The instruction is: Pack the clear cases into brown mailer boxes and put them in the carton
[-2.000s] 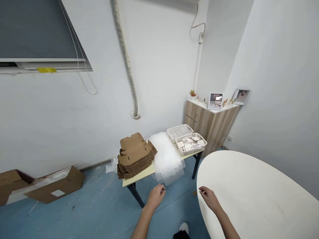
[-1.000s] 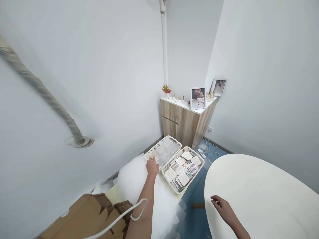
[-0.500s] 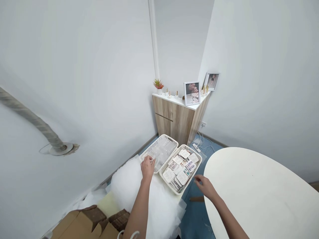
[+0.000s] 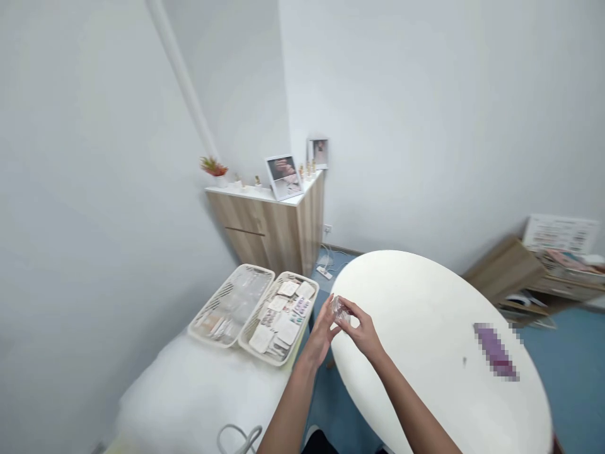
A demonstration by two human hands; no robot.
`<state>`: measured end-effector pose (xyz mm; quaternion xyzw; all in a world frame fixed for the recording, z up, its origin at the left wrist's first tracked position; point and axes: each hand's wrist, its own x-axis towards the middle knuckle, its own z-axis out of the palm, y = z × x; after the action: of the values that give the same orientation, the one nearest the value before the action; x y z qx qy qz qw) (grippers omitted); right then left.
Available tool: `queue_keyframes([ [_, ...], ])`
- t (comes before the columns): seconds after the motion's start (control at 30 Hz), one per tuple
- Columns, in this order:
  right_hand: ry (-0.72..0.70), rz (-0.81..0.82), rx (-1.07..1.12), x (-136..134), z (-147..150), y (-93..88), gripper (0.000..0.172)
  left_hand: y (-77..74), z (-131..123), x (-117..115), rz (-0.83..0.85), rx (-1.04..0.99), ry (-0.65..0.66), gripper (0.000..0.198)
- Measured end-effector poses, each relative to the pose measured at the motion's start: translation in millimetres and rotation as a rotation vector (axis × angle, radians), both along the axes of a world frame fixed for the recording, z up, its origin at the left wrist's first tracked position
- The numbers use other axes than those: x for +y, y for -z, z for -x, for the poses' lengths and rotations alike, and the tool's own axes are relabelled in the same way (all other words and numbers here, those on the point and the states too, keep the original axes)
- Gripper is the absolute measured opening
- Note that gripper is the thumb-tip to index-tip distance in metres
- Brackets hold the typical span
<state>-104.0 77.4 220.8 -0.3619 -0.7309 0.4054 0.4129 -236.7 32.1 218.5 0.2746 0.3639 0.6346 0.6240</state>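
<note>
Between my two hands, at the near left edge of the round white table (image 4: 416,302), is a small, shiny clear plastic packet (image 4: 339,310). My left hand (image 4: 322,333) closes on its left side, while the fingers and thumb of my right hand (image 4: 363,329) pinch the right side. What the packet contains cannot be made out. Left of my hands stands a white basket (image 4: 280,362) full of white cards, some showing press-on nails. Beside it, a second white basket (image 4: 201,340) holds clear plastic packets.
Both baskets rest on a white, puffy, bag-like surface (image 4: 189,391). A wood cabinet (image 4: 283,233) with picture frames and a potted plant fills the corner. Cables and a power strip (image 4: 324,272) lie on the floor. A blurred purple object (image 4: 495,353) is on the table.
My left hand has left the packet basket and met my right hand over the table edge, with a clear packet now between them. The view has turned right.
</note>
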Motion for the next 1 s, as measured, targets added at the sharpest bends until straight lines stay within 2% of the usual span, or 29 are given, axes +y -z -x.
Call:
queue_keyframes([
  [0.1,0.112,0.014,0.059,-2.6,-53.4,-10.8,0.047,-13.7,-62.9,12.4,-0.047,-0.030,0.136,0.065],
  [0.2,0.220,-0.052,0.059,-6.9,-98.5,-17.8,0.046,-23.0,-119.5,22.8,-0.049,0.081,0.099,0.066],
  [0.3,0.298,-0.092,0.049,-11.7,-133.4,-20.5,0.045,-26.5,-161.2,29.2,-0.060,0.177,0.056,0.071],
  [0.43,0.349,-0.084,0.053,-15.3,-162.4,-20.6,0.045,-24.6,-194.0,32.1,-0.040,0.215,0.030,0.077],
  [0.57,0.343,0.008,0.115,-11.8,-178.0,-16.0,0.046,-14.4,-205.6,31.5,-0.019,0.201,-0.007,0.080],
  [0.63,0.299,0.076,0.129,-6.7,-185.9,-9.6,0.046,-4.6,-203.9,32.8,0.010,0.164,0.047,0.078],
  [0.7,0.266,0.178,0.123,-0.2,-195.9,1.7,0.048,9.9,-198.1,35.3,0.080,0.087,0.170,0.074],
  [0.8,0.307,0.350,0.059,8.4,-212.3,29.5,0.052,41.9,-186.8,38.1,0.243,-0.023,0.334,0.068],
  [0.9,0.408,0.497,0.005,9.6,-223.4,67.2,0.057,82.8,-179.4,36.2,0.401,0.081,0.339,0.064],
  [1.0,0.473,0.629,0.029,2.1,-226.9,106.5,0.058,122.9,-177.7,29.8,0.551,0.287,0.247,0.061],
])
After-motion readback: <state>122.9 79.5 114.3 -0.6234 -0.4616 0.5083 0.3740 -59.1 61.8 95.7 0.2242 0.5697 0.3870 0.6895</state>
